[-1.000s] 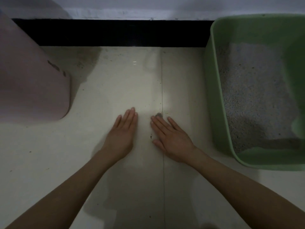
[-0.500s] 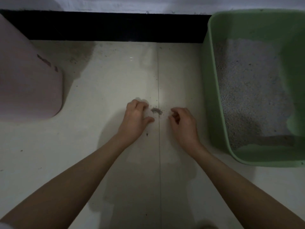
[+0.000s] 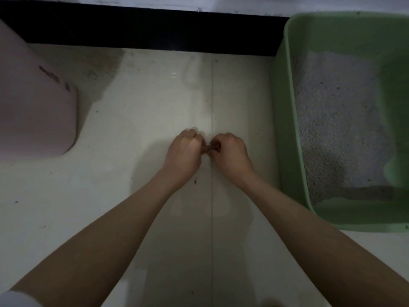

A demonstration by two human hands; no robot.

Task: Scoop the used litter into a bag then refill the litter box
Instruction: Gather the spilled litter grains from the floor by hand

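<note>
We note the pale green plastic litter box (image 3: 285,129) at the right, on the glossy cream tiled floor (image 3: 143,103); it holds grey granular litter (image 3: 332,120) spread over most of its base, with bare green bottom showing at the near end. Its right side runs out of frame. At the left stands a pale pink rounded plastic container (image 3: 37,116), also cut off by the frame edge; we cannot see inside it. Our left hand (image 3: 184,151) and right hand (image 3: 230,152) meet on the tile seam, fingers curled, fingertips nearly touching. A small dark clump of spilled litter (image 3: 209,147) sits between them, mostly hidden; both hands appear to pinch at it, though the dim light leaves the contact unclear. Open floor lies between the two containers, bounded at the far side by a black skirting strip (image 3: 143,27).
</note>
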